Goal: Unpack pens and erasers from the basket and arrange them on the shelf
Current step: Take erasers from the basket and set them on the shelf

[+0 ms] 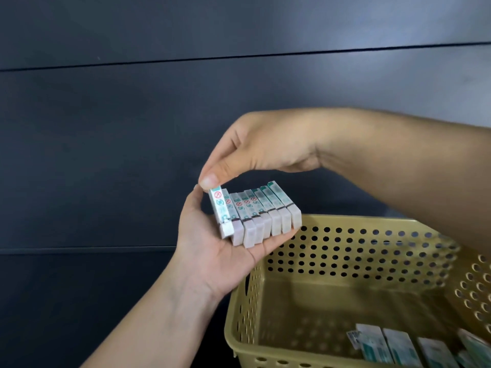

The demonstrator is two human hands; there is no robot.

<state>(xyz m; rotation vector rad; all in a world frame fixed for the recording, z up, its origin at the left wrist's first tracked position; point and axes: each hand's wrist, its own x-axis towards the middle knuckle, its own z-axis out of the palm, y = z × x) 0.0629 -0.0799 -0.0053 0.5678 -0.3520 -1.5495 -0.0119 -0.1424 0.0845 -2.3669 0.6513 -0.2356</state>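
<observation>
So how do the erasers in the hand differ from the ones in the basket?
The row of erasers stands on edge, packed side by side across the left hand; the basket erasers lie flat and loose on the floor of the basket. The right hand pinches the row's end eraser; nothing touches the basket ones. Both have white-and-green sleeves.

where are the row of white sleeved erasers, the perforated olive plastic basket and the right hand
row of white sleeved erasers [259,217], head view, middle eraser's sleeve
perforated olive plastic basket [353,251], head view, far wall
right hand [255,147], head view, back of hand
</observation>
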